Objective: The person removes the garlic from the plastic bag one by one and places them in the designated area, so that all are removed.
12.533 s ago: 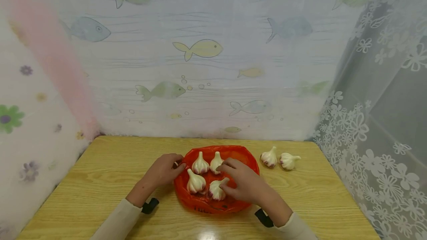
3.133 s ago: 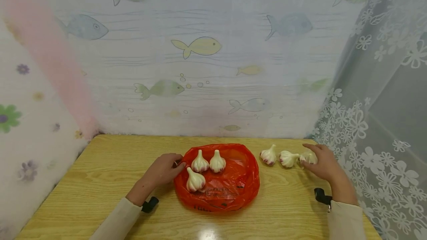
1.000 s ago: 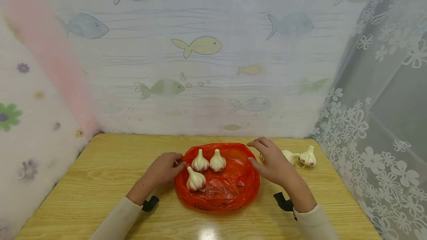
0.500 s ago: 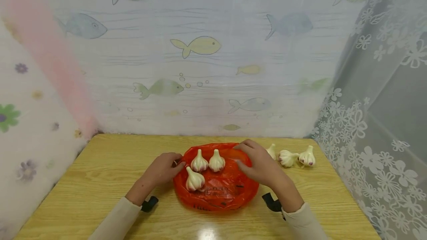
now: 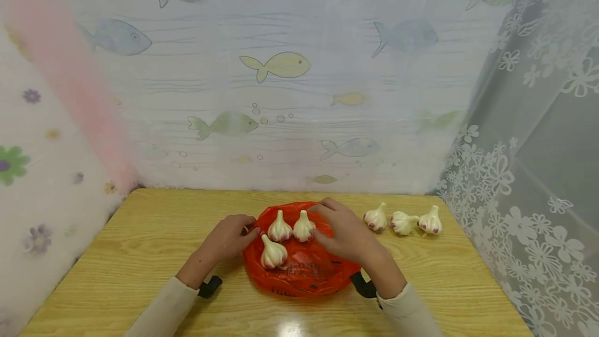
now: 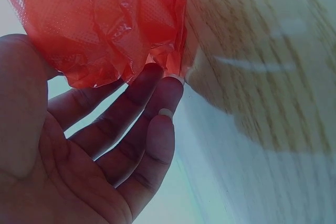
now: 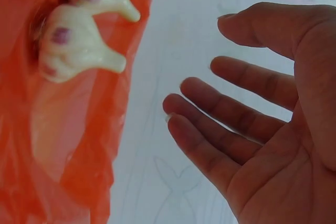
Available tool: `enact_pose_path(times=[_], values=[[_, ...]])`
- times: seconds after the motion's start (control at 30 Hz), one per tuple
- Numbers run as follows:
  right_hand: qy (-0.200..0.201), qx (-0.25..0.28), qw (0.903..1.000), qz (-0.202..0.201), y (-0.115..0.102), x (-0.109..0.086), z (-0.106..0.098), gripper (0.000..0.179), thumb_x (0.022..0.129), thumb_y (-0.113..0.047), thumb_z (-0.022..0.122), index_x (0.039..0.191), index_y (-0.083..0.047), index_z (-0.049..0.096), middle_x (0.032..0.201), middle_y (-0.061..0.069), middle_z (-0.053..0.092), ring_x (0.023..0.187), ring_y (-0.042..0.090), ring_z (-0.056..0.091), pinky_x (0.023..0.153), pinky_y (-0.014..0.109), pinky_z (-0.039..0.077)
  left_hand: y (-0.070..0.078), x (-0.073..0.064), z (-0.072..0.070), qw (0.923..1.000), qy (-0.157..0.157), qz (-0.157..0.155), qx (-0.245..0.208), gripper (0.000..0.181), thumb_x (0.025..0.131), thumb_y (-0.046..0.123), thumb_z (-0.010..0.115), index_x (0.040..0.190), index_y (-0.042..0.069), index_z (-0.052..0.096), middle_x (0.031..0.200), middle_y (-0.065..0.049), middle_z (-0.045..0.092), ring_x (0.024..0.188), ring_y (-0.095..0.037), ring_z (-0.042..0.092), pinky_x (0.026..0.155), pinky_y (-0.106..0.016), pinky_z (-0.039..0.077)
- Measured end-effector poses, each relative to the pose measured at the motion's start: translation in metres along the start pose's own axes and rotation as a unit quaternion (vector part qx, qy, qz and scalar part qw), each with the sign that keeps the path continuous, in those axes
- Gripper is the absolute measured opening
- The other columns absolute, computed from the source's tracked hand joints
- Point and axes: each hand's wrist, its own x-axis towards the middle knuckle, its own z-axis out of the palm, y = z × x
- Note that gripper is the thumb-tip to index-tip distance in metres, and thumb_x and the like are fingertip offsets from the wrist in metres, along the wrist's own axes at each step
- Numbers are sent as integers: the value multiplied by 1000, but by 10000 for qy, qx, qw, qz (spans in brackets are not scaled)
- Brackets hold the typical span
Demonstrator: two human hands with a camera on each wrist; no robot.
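Note:
My left hand (image 5: 234, 235) pinches the left rim of an open red plastic bag (image 5: 323, 280); in the left wrist view the bag's edge (image 6: 115, 30) lies between thumb and fingers. Three white garlic bulbs with purplish bases stand in the bag: back left (image 5: 280, 227), front left (image 5: 273, 253), and back middle (image 5: 302, 227). Over the bag's right part is my right hand (image 5: 343, 230), fingertips close to the back-middle garlic bulb. The right wrist view shows this hand (image 7: 247, 114) with fingers spread and nothing between them, apart from the garlic bulb (image 7: 71, 43).
Right of the bag, three more garlic bulbs lie in a row on the wooden table (image 5: 187, 212): left (image 5: 376, 218), middle (image 5: 402, 223), right (image 5: 430, 221). A fish-patterned curtain (image 5: 281, 118) rises behind the table's back edge. A flowered lace curtain (image 5: 500, 181) hangs at the right.
The bag's fourth garlic bulb now stands at the row's right end, where my right hand set it. That hand has since moved left over the bag. My left hand has stayed on the rim.

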Motion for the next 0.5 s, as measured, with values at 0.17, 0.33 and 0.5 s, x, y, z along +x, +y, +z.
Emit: enact_pose_path(times=[0.17, 0.33, 0.5], values=[[-148, 51, 9999, 52, -10, 5, 2, 38, 97, -18, 77, 132, -9, 67, 123, 2, 65, 102, 19, 66, 90, 39, 58, 1, 0, 0, 10000, -11, -19, -17, 10, 103, 23, 70, 101, 15, 76, 83, 9, 67, 70, -9, 57, 64, -28, 52], [-317, 172, 9993, 76, -19, 10, 6, 40, 97, -19, 78, 134, -9, 67, 126, 3, 64, 107, 20, 66, 92, 39, 58, 1, 0, 0, 10000, 42, 43, -15, 9, 102, 21, 70, 100, 15, 76, 82, 9, 67, 69, -9, 57, 63, -28, 51], [-338, 230, 9992, 22, -26, 17, 11, 36, 97, -21, 79, 131, -11, 68, 124, 2, 65, 107, 18, 66, 94, 37, 58, 0, -1, -1, 10000, 13, 46, -35, 9, 103, 22, 70, 100, 16, 76, 82, 10, 66, 69, -9, 56, 63, -27, 51]])
